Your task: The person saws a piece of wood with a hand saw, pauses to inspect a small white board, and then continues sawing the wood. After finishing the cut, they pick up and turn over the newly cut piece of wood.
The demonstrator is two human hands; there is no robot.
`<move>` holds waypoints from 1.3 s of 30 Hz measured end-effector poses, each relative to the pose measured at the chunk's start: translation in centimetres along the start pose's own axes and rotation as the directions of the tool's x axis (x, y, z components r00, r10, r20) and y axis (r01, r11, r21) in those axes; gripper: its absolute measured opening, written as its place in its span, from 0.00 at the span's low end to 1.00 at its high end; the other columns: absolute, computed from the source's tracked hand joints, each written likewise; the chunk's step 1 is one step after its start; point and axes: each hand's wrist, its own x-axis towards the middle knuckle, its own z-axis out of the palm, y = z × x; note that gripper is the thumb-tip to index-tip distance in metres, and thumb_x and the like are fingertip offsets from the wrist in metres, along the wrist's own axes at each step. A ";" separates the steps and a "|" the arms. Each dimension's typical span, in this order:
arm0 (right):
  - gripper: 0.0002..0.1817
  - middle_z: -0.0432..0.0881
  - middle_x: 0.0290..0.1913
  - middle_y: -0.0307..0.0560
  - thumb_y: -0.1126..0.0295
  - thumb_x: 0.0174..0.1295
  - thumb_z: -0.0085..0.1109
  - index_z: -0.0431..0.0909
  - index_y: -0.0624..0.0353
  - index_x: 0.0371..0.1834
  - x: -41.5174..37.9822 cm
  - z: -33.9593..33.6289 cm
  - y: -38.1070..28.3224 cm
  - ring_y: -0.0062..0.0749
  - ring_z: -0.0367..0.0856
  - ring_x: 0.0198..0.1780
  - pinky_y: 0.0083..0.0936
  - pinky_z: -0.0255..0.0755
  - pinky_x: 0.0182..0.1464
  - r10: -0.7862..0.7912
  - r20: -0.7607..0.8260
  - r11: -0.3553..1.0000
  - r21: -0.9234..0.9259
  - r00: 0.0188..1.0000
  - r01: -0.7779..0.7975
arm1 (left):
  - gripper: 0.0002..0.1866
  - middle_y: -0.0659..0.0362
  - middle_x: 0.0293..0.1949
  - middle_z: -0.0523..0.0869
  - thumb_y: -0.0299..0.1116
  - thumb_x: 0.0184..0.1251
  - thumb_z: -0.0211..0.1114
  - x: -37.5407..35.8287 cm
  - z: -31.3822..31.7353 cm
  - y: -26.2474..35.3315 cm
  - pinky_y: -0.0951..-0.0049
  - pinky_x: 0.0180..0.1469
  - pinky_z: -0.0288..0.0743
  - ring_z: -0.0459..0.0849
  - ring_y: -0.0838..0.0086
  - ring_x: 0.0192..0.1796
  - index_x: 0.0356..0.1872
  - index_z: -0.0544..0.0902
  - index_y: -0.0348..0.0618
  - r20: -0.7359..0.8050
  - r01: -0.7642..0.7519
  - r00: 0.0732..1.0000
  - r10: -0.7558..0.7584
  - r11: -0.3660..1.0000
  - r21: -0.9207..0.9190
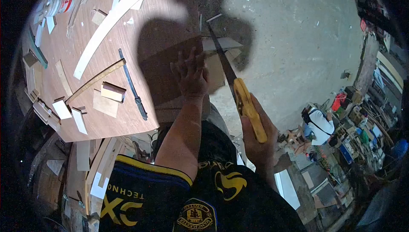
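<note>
My right hand [260, 136] is closed around the yellow handle of a handsaw [228, 68]. The saw's long narrow blade points away from me, along the right edge of the board under my other hand. My left hand [190, 78] lies palm down with its fingers spread on a brown board [164, 85], which is in deep shadow. Whether the saw teeth touch the board cannot be made out. Just right of my left hand, a paler flat piece [218, 72] shows beside the blade.
On the wooden tabletop [140, 123] at left lie a try square [96, 80], a thin dark saw-like blade [130, 83], a long curved white strip [115, 19] and several offcuts. A person in a white shirt [319, 125] is among clutter at right, beyond the concrete floor [298, 40].
</note>
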 end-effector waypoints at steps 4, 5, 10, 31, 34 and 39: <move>0.26 0.82 0.63 0.61 0.73 0.72 0.59 0.71 0.66 0.72 2.7 -1.3 -1.8 0.40 0.82 0.63 0.32 0.75 0.64 -0.109 0.088 0.988 -0.103 0.990 0.118 | 0.26 0.65 0.77 0.69 0.42 0.71 0.58 0.0 1.0 -0.3 0.32 0.78 0.44 0.58 0.49 0.81 0.70 0.76 0.72 -0.070 -0.012 0.998 0.006 0.996 -0.086; 0.25 0.82 0.63 0.61 0.74 0.72 0.59 0.71 0.67 0.72 3.5 -1.6 -2.2 0.40 0.82 0.63 0.32 0.76 0.63 -0.145 0.126 0.978 -0.134 0.981 0.161 | 0.25 0.66 0.77 0.69 0.42 0.71 0.57 -0.2 1.3 -0.3 0.32 0.78 0.44 0.58 0.50 0.81 0.70 0.77 0.72 -0.110 -0.015 0.994 0.003 0.993 -0.116; 0.24 0.84 0.60 0.62 0.74 0.71 0.59 0.73 0.67 0.70 4.4 -0.7 -6.2 0.35 0.82 0.61 0.32 0.76 0.62 -0.089 0.157 0.972 -0.202 0.984 0.120 | 0.25 0.66 0.78 0.67 0.42 0.71 0.58 -0.1 0.7 -0.1 0.33 0.79 0.43 0.57 0.51 0.81 0.69 0.77 0.72 -0.077 0.009 0.997 -0.014 0.998 -0.057; 0.22 0.78 0.20 0.40 0.62 0.73 0.59 0.78 0.62 0.65 12.5 -1.8 -11.4 0.17 0.69 0.14 0.19 0.62 0.16 0.002 0.384 0.934 -0.331 0.923 0.136 | 0.21 0.51 0.70 0.75 0.44 0.71 0.60 0.2 -0.2 0.2 0.27 0.75 0.47 0.63 0.44 0.77 0.62 0.83 0.56 -0.079 -0.060 0.995 0.060 0.998 0.004; 0.22 0.79 0.21 0.39 0.63 0.73 0.60 0.79 0.62 0.65 11.5 -1.6 -11.0 0.17 0.69 0.15 0.18 0.62 0.17 -0.010 0.332 0.951 -0.287 0.943 0.111 | 0.21 0.57 0.72 0.73 0.44 0.72 0.58 0.2 0.1 0.1 0.30 0.77 0.46 0.60 0.48 0.79 0.64 0.81 0.62 -0.074 -0.028 0.997 0.028 1.000 0.000; 0.22 0.82 0.26 0.40 0.65 0.73 0.61 0.79 0.62 0.66 7.7 -2.0 -7.6 0.16 0.73 0.20 0.16 0.65 0.22 -0.028 0.201 0.984 -0.166 0.979 0.062 | 0.23 0.63 0.75 0.71 0.44 0.73 0.54 -0.3 0.8 0.0 0.32 0.78 0.45 0.58 0.52 0.81 0.68 0.78 0.70 -0.062 0.009 0.998 -0.012 0.999 -0.035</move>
